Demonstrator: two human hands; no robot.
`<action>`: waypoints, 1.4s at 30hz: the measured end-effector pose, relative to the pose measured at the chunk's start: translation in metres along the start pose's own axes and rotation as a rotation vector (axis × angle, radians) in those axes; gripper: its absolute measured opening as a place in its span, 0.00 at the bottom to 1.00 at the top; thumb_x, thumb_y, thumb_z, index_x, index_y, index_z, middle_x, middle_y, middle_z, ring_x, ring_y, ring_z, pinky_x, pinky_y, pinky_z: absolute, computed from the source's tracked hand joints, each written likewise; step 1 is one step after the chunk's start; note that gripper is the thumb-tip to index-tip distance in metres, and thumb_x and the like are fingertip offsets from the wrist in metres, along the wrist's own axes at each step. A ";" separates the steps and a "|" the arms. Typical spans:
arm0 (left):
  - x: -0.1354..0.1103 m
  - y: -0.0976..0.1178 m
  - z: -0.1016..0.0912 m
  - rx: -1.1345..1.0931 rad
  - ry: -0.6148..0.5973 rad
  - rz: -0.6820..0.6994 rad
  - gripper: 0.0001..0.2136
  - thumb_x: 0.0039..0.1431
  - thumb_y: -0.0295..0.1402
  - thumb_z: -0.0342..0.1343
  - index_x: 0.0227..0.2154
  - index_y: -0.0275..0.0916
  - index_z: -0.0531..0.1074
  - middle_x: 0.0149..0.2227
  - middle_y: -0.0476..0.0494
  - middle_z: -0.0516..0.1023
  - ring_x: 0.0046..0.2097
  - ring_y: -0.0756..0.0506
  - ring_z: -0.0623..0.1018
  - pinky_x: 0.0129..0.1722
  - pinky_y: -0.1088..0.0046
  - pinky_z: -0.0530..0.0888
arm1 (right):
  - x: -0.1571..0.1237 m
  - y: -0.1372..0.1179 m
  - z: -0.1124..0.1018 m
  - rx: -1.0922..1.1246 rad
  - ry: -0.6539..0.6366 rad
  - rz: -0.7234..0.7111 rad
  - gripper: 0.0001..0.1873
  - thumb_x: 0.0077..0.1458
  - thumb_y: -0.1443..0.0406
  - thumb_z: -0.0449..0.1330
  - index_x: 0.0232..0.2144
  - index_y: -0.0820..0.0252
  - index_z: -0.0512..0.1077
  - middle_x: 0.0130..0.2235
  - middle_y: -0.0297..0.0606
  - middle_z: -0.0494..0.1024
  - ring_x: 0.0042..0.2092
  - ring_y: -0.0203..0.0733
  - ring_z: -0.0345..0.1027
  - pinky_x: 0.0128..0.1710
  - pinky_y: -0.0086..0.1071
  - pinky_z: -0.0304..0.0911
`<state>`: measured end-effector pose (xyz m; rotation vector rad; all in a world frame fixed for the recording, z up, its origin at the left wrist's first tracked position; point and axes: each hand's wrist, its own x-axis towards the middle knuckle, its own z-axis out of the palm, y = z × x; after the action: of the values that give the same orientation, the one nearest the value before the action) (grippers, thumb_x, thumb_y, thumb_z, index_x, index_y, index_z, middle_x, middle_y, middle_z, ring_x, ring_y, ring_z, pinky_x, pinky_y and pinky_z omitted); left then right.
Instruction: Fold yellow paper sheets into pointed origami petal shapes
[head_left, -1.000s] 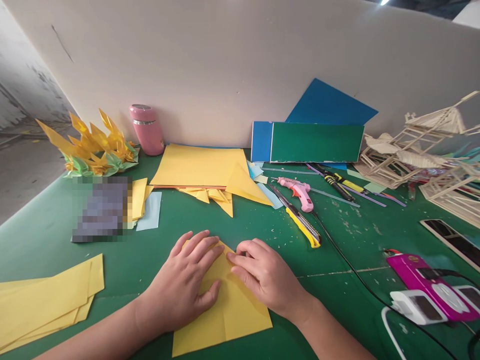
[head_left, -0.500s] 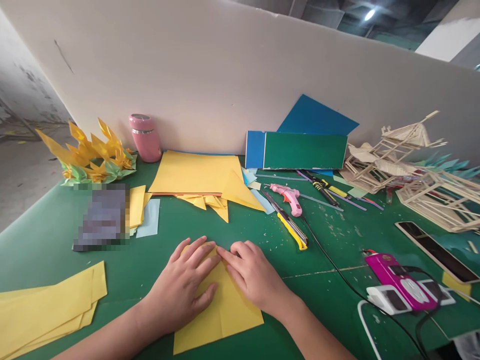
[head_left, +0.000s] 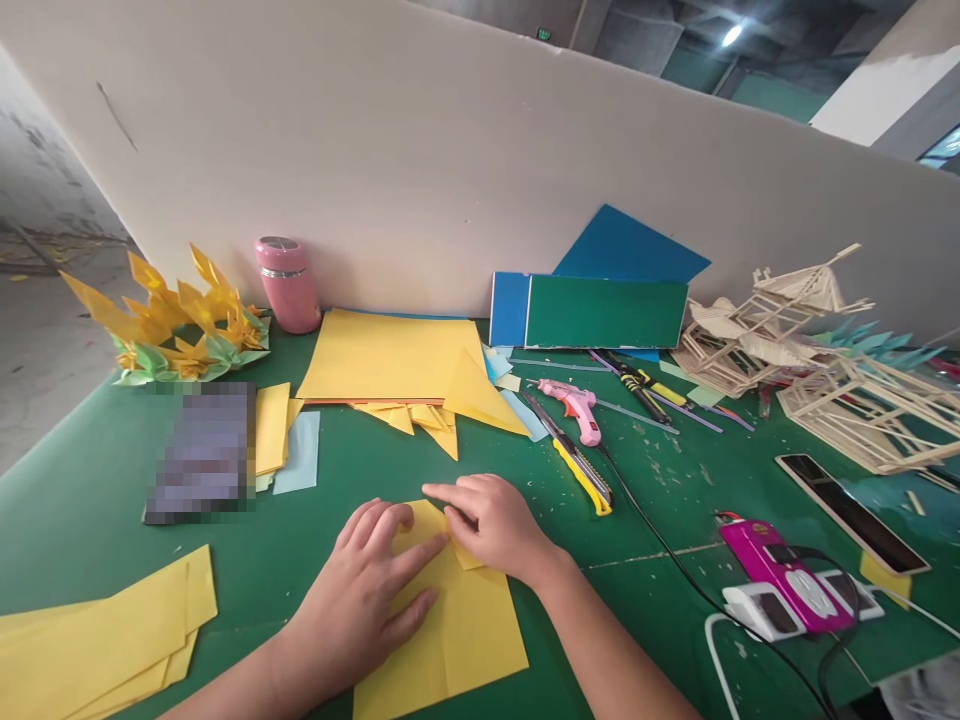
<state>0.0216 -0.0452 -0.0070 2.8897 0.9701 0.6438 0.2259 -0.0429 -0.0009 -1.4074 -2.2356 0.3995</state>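
A yellow sheet of paper [head_left: 469, 640] lies on the green table in front of me, with a crease down its middle. Its upper right corner is turned over into a small flap [head_left: 466, 552]. Across the sheet's left part rests my left hand [head_left: 375, 575], thumb and index finger stretched apart, the index tip touching the paper beside the flap. My right hand [head_left: 495, 525] is at the folded corner, its thumb against the flap and its index finger pointing left past the sheet's top. Its other fingers are curled, partly hiding the corner.
Yellow strips [head_left: 112, 640] lie at left, near a blurred dark object [head_left: 202, 450]. Behind are stacked yellow sheets [head_left: 390, 350], a pink flask [head_left: 289, 285] and a paper-flower crown [head_left: 187, 320]. To the right lie a utility knife [head_left: 577, 465], corded glue gun [head_left: 570, 400], phone [head_left: 851, 510] and magenta power strip [head_left: 787, 570].
The right hand has shifted slightly right, and the sheet's upper right corner now shows as a folded flap. My left hand has drawn down a little, its fingers more bent. The view has tilted slightly.
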 end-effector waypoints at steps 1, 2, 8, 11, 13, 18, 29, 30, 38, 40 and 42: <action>0.000 0.000 0.000 -0.012 -0.004 -0.007 0.18 0.56 0.32 0.52 0.50 0.51 0.71 0.43 0.42 0.70 0.46 0.37 0.71 0.50 0.52 0.72 | 0.000 0.003 0.000 0.069 0.008 0.016 0.19 0.55 0.73 0.54 0.48 0.56 0.72 0.23 0.27 0.66 0.27 0.36 0.62 0.32 0.29 0.58; 0.000 0.000 0.000 -0.022 -0.010 -0.012 0.18 0.56 0.32 0.53 0.50 0.51 0.72 0.44 0.41 0.70 0.47 0.37 0.70 0.49 0.53 0.72 | 0.000 0.005 0.000 0.130 0.011 0.036 0.18 0.55 0.72 0.56 0.47 0.56 0.71 0.21 0.25 0.63 0.26 0.36 0.60 0.30 0.28 0.57; -0.003 0.003 0.002 -0.095 -0.032 -0.038 0.19 0.56 0.31 0.53 0.51 0.51 0.68 0.50 0.41 0.67 0.53 0.35 0.68 0.53 0.50 0.68 | -0.011 0.008 -0.011 0.197 -0.066 -0.010 0.11 0.53 0.70 0.63 0.41 0.57 0.72 0.26 0.27 0.64 0.31 0.37 0.60 0.35 0.30 0.59; -0.003 0.000 0.002 -0.136 0.040 -0.149 0.16 0.58 0.34 0.51 0.50 0.45 0.65 0.51 0.38 0.66 0.54 0.35 0.68 0.51 0.51 0.70 | -0.012 0.008 -0.013 0.158 -0.099 -0.049 0.12 0.55 0.69 0.63 0.43 0.57 0.73 0.27 0.29 0.67 0.33 0.38 0.61 0.38 0.32 0.60; -0.002 -0.004 0.002 -0.121 0.103 -0.262 0.16 0.60 0.37 0.50 0.50 0.42 0.61 0.49 0.37 0.66 0.51 0.36 0.71 0.47 0.53 0.72 | -0.012 0.008 -0.013 0.135 -0.112 -0.069 0.12 0.57 0.67 0.62 0.45 0.56 0.73 0.29 0.32 0.69 0.34 0.39 0.62 0.39 0.33 0.61; -0.001 -0.016 -0.001 -0.056 0.125 -0.405 0.16 0.62 0.39 0.46 0.51 0.43 0.57 0.47 0.40 0.66 0.43 0.41 0.75 0.41 0.59 0.74 | -0.015 0.006 -0.010 0.048 -0.113 -0.092 0.16 0.61 0.67 0.56 0.51 0.56 0.71 0.33 0.36 0.72 0.38 0.41 0.63 0.42 0.36 0.61; -0.009 -0.022 -0.002 0.131 0.085 -0.277 0.27 0.55 0.54 0.51 0.51 0.40 0.60 0.48 0.35 0.68 0.49 0.33 0.70 0.47 0.52 0.67 | -0.016 -0.004 -0.005 -0.113 -0.112 -0.042 0.19 0.62 0.63 0.57 0.55 0.59 0.69 0.34 0.38 0.72 0.38 0.44 0.62 0.37 0.36 0.59; -0.009 -0.022 -0.001 0.140 0.091 -0.263 0.28 0.56 0.54 0.51 0.52 0.39 0.60 0.49 0.34 0.68 0.49 0.33 0.70 0.48 0.51 0.66 | -0.017 -0.005 -0.004 -0.119 -0.112 -0.038 0.19 0.62 0.63 0.57 0.55 0.59 0.69 0.34 0.38 0.72 0.38 0.44 0.62 0.37 0.36 0.59; -0.010 -0.020 0.000 0.088 0.075 -0.235 0.30 0.59 0.51 0.49 0.59 0.41 0.52 0.46 0.37 0.71 0.47 0.35 0.72 0.46 0.55 0.67 | -0.017 -0.006 -0.004 -0.118 -0.099 -0.026 0.19 0.62 0.64 0.57 0.54 0.57 0.69 0.33 0.37 0.71 0.37 0.44 0.62 0.38 0.37 0.59; -0.011 -0.020 0.001 0.114 0.072 -0.272 0.33 0.57 0.53 0.49 0.60 0.40 0.52 0.48 0.35 0.70 0.47 0.34 0.71 0.47 0.54 0.67 | -0.018 -0.005 -0.003 -0.115 -0.093 -0.030 0.19 0.62 0.63 0.56 0.54 0.58 0.70 0.33 0.37 0.71 0.37 0.44 0.62 0.37 0.37 0.59; -0.011 -0.021 0.002 0.163 0.071 -0.312 0.36 0.55 0.57 0.48 0.59 0.37 0.53 0.49 0.32 0.69 0.48 0.33 0.71 0.47 0.53 0.66 | -0.018 -0.003 -0.002 -0.116 -0.084 -0.038 0.19 0.62 0.62 0.56 0.54 0.57 0.70 0.33 0.38 0.71 0.37 0.44 0.62 0.37 0.37 0.58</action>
<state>0.0026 -0.0348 -0.0159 2.7686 1.5078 0.6735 0.2308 -0.0608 -0.0020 -1.4278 -2.3834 0.3266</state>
